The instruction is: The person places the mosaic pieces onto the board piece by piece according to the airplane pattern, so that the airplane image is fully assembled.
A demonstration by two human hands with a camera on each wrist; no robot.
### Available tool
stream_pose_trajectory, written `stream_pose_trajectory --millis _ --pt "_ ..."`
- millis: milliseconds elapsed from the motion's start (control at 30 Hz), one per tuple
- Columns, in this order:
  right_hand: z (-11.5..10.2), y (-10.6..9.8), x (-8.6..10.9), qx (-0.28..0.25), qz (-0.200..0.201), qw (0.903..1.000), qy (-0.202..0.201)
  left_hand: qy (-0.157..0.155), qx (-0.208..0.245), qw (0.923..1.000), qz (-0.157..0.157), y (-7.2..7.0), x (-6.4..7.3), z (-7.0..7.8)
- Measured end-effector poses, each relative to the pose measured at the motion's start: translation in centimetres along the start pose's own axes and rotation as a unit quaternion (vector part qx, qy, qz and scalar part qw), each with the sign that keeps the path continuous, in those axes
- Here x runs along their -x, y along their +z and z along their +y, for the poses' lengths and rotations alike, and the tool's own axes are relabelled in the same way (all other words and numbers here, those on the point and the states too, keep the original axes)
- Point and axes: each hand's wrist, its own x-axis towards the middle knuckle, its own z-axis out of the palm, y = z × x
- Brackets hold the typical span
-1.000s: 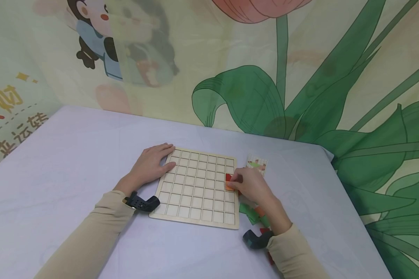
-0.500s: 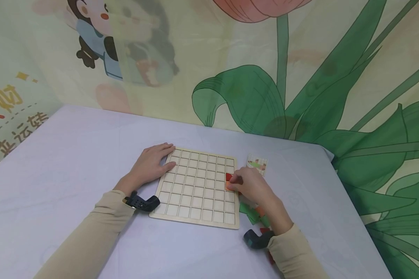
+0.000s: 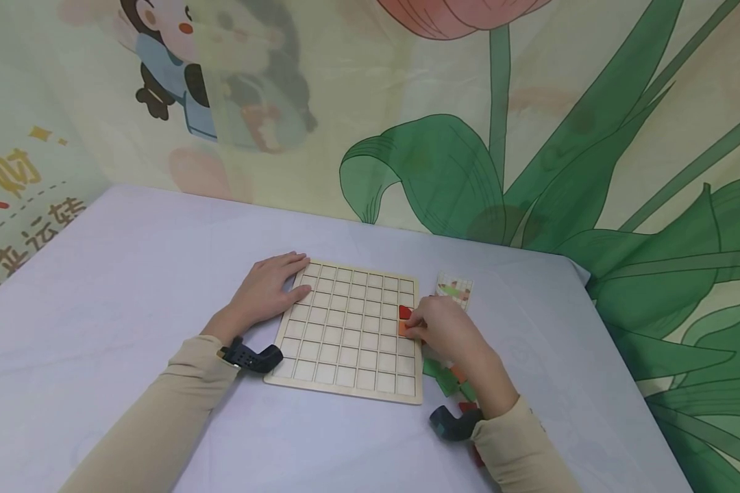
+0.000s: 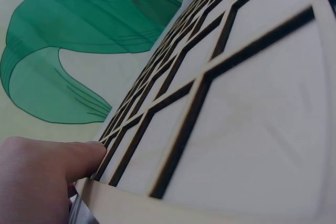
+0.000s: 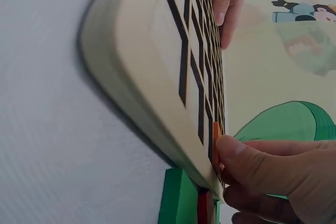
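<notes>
In the head view a wooden grid board (image 3: 345, 335) lies on the table. My left hand (image 3: 268, 291) rests on its far left edge, fingers extended; the left wrist view shows the thumb (image 4: 84, 158) over the rim. At the right-hand column, my right hand (image 3: 447, 329) pinches an orange tile (image 3: 402, 329) that sits in or on a cell. The right wrist view has the thumb against this orange tile (image 5: 216, 142), with the other fingers curled behind. Just beyond it, a red tile (image 3: 404, 312) with a rounded side occupies the neighbouring cell.
Several loose green tiles (image 3: 445, 381) and red tiles (image 3: 467, 407) lie right of the board, partly under the right forearm. A small printed pattern card (image 3: 455, 289) lies past the right hand. A printed backdrop (image 3: 321, 103) rises behind the table.
My right fingertips have drawn slightly to the right, so more of the red and orange tiles shows. The left hand and the board stay put.
</notes>
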Motion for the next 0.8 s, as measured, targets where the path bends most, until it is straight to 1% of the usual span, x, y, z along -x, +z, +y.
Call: stream_pose_trajectory --millis 100,233,333,533,633,733,800 --pt "0.3 0.0 -0.1 0.000 0.001 1.0000 0.004 0.001 0.001 1.0000 0.000 0.0 0.0 0.0" --pt "0.7 0.0 -0.2 0.010 0.031 0.9994 0.015 0.001 0.002 1.0000 0.000 0.1 -0.1 0.0" --pt "0.9 0.1 -0.2 0.032 0.050 0.9981 0.015 -0.001 0.003 1.0000 -0.001 0.1 -0.1 0.0" --pt "0.8 0.5 -0.2 0.031 0.041 0.9979 0.040 -0.002 0.002 1.0000 -0.003 0.0 -0.1 0.1" --pt "0.9 0.4 -0.3 0.028 0.036 0.9979 0.046 -0.002 0.001 1.0000 -0.003 0.0 0.0 0.1" --pt "1.4 -0.1 -0.3 0.024 0.029 0.9980 0.051 0.000 0.002 1.0000 -0.002 -0.1 0.0 0.1" --pt "2.1 -0.8 -0.2 0.015 0.023 0.9977 0.062 0.001 0.003 1.0000 -0.002 -0.1 0.0 0.0"
